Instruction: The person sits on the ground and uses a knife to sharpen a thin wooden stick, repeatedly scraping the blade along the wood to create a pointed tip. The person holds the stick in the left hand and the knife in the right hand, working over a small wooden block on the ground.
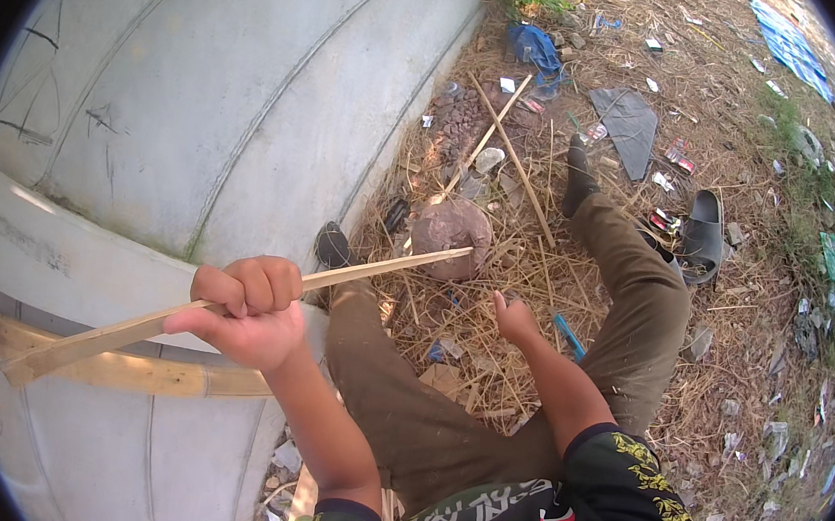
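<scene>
Head view: one person sits on straw-littered ground with legs apart, seen from above.
Left hand: the left hand is curled around a long pale wooden strip, gripping it partway along, thumb laid on its near side.
Pale strip: it slants from the lower left up to the middle, its far tip over a round brown block; whether tip and block touch, I cannot tell.
Right hand: the right hand is low between the knees, just beside the block, thumb raised; its fingers are mostly hidden, so I cannot tell whether they close on anything.
Blue item: a narrow blue object lies near the right hand, beside the right leg.
Crossed strips: two thin strips cross on the straw beyond the block.
Wall side: a light grey wall stands on the left; a yellowish pole runs along it, partly behind the held strip.
Right side: a dark grey slipper lies beyond the right knee, among scattered litter.
Far ground: a grey sheet and crumpled blue plastic.
</scene>
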A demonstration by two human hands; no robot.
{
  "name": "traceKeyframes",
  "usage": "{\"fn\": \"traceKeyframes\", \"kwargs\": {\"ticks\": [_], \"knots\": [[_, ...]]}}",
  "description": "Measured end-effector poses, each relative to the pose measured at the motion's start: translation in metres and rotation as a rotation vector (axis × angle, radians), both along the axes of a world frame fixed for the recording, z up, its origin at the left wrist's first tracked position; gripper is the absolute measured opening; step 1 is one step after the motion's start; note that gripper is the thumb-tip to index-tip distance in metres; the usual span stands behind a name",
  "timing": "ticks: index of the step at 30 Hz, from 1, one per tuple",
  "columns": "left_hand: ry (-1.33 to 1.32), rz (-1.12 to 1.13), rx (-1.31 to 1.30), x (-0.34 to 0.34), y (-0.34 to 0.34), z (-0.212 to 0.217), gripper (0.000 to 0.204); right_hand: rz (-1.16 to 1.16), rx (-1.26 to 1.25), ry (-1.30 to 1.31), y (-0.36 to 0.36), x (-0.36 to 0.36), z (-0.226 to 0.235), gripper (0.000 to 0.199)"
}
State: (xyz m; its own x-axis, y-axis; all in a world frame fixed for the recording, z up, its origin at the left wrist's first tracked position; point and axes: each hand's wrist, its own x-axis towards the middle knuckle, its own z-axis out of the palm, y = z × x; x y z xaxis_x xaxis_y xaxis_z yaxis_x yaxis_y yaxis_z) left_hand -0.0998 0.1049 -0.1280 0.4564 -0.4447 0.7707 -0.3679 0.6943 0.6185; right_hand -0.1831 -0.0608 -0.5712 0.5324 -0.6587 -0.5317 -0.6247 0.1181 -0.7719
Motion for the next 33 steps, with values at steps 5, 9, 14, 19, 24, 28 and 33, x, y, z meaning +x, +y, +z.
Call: {"fn": "traceKeyframes", "kwargs": {"ticks": [5, 9, 14, 19, 24, 28, 33], "knots": [[0.072, 0.119, -0.035, 0.008, 0.036, -0.016, 0.063, 0.043, 0.516, 0.025, 0.014, 0.007, 0.094, 0.06], [0.044, 0.153, 0.029, -0.007, 0.029, -0.012, 0.062, 0.291, 0.119, -0.621, 0.04, 0.012, 0.185, 0.049], [-0.034, 0.192, 0.132, -0.019, 0.022, -0.002, 0.06, 0.187, 0.008, -0.698, 0.072, 0.024, 0.256, 0.051], [-0.07, 0.293, 0.173, -0.022, 0.041, -0.004, 0.061, 0.158, -0.149, -0.634, 0.088, 0.017, 0.274, 0.066], [-0.045, 0.386, 0.254, -0.025, 0.05, 0.0, 0.065, 0.182, -0.199, -0.714, 0.079, 0.045, 0.266, 0.045], [-0.113, 0.794, 0.761, -0.076, 0.058, 0.038, 0.067, 0.236, -0.153, -0.64, 0.065, 0.05, 0.272, 0.029], [-0.336, 0.84, 1.086, -0.194, 0.174, 0.116, 0.047, 0.316, -0.105, -0.635, 0.08, 0.07, 0.277, 0.029]]}}
